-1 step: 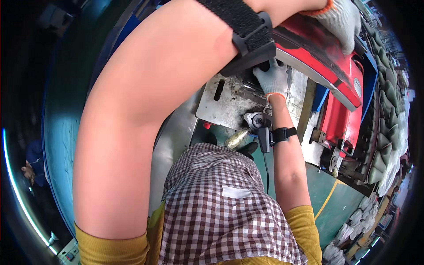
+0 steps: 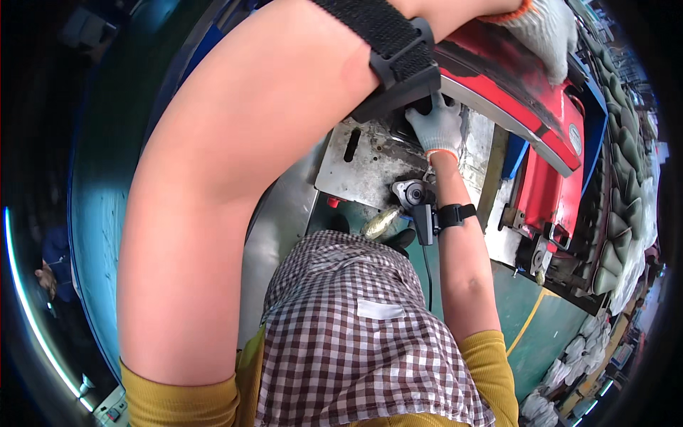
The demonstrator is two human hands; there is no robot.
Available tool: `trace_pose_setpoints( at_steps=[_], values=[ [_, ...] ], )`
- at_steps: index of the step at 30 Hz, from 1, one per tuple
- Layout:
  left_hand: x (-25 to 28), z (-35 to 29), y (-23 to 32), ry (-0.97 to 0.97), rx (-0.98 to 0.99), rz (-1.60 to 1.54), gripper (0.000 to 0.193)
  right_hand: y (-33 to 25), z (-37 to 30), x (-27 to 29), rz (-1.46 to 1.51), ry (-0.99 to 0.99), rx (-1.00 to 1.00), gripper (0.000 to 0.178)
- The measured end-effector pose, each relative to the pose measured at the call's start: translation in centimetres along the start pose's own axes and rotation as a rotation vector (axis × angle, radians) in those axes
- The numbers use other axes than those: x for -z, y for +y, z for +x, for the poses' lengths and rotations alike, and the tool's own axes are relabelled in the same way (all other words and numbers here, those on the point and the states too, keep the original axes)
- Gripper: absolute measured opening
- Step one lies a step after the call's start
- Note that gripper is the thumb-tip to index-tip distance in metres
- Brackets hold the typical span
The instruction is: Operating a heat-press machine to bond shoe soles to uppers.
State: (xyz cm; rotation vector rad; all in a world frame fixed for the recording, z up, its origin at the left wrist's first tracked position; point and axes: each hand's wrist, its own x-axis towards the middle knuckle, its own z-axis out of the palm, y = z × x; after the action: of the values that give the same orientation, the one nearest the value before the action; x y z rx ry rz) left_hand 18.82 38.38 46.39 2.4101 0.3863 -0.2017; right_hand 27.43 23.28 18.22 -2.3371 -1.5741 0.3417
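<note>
My left arm reaches across the upper part of the view. Its hand (image 2: 544,39), in a white knit glove with an orange cuff, lies over the top of a red machine head (image 2: 523,110) with worn dark patches; most of its fingers are hidden. Under the black wrist strap device (image 2: 402,89), my right hand (image 2: 437,129), gloved too, reaches onto the scuffed metal machine bed (image 2: 373,174). Thumb and fingers are spread beside a dark part of the bed, with the fingertips partly covered. No held object shows in either hand.
A round metal fitting (image 2: 413,192) sits at the bed's near edge, by a wrapped yellowish bundle (image 2: 380,223). Another red machine part (image 2: 551,192) stands to the right, beside a row of grey-green padded pieces (image 2: 622,185). A black cable (image 2: 429,277) hangs from my right wrist device.
My left forearm and hand have shifted very slightly to the left. The right hand stays almost in place on the machine bed.
</note>
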Motion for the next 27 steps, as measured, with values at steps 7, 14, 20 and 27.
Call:
trace_pose_setpoints(
  at_steps=[7,14,20,27],
  values=[
    [-4.1,-4.4,6.7,-0.156,-0.042,-0.017,0.038,6.2,-2.7,1.4,0.616,0.029,0.149,0.055],
    [-15.2,-2.3,4.0,0.153,0.103,0.254,0.036,15.3,-21.1,0.8,0.944,-0.012,-0.257,0.018],
    [-25.5,-2.2,0.0,0.271,0.070,0.336,0.026,14.9,-24.1,-1.9,1.061,-0.960,-0.086,0.049],
    [-29.2,-1.4,-0.2,0.288,0.147,0.424,0.026,8.4,-20.6,-4.2,1.967,-1.368,-0.203,0.070]
  ],
)
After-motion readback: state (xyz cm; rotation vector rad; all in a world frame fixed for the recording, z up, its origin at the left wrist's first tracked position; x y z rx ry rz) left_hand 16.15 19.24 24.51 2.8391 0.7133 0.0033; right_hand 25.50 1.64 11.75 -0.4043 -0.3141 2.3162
